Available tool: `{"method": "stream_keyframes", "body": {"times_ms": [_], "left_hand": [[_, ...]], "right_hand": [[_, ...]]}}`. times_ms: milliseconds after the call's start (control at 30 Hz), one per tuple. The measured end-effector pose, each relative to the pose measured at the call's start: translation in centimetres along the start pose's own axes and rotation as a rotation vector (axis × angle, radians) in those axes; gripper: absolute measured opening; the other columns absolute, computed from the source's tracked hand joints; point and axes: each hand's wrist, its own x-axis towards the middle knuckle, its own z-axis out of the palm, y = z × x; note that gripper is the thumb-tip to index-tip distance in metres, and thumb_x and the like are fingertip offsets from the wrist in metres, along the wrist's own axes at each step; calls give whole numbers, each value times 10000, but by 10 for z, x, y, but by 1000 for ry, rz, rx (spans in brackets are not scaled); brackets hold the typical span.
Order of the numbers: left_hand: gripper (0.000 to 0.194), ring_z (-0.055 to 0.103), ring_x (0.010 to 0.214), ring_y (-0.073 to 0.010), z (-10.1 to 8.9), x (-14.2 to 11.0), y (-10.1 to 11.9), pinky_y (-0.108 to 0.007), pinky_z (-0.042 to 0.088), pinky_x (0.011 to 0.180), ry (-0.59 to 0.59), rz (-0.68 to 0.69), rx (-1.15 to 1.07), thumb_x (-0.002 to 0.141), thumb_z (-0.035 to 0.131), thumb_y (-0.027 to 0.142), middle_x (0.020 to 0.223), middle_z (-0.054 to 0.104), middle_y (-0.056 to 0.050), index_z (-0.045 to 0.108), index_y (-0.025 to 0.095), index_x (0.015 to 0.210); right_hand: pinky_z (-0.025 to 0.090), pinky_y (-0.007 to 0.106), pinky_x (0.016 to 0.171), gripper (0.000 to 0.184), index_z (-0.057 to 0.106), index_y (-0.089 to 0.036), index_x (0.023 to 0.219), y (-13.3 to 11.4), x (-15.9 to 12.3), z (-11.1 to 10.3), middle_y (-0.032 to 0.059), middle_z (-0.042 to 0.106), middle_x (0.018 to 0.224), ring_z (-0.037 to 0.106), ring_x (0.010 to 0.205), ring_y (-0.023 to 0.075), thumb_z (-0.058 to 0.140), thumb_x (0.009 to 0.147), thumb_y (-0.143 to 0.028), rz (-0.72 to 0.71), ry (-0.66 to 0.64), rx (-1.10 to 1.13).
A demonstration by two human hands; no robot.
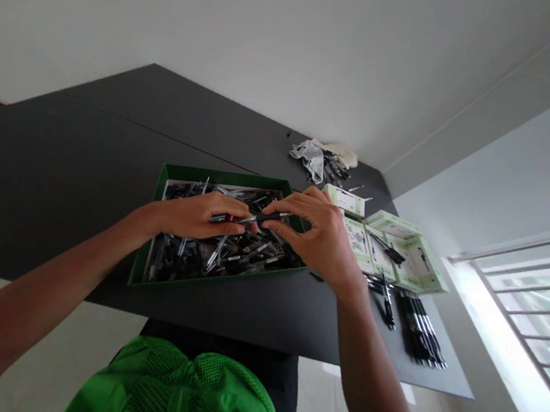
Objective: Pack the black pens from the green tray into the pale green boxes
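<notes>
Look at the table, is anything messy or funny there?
Yes, the pens in the green box are jumbled every which way, unlike the neat row of pens on the right. At the back, crumpled cloths lie among loose pens. I can't see any spills.

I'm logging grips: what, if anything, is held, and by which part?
A pen: the left hand holds it by its left part, the right hand by the dark section toward its other end.
</notes>
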Motion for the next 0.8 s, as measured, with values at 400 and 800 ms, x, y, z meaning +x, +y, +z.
{"method": "stream_keyframes", "body": {"times_ms": [400,800], "left_hand": [[250,754,1037,-207,1,0,-3,-275,555,908,-14,66,63,1095,573,316,1096,792,-118,747,172,1202],[311,726,880,-198,2,0,-1,-276,544,803,-37,75,83,1110,533,350,960,758,-112,760,138,1085]], "right_hand": [[360,394,842,550,682,-215,613,0,4,12,13,618,590,542,634,169,582,1070,-503,24,-65,-233],[386,355,874,356,710,-217,713,-7,-7,3,-11,681,642,583,675,160,651,1032,-364,120,-139,-75]]}}
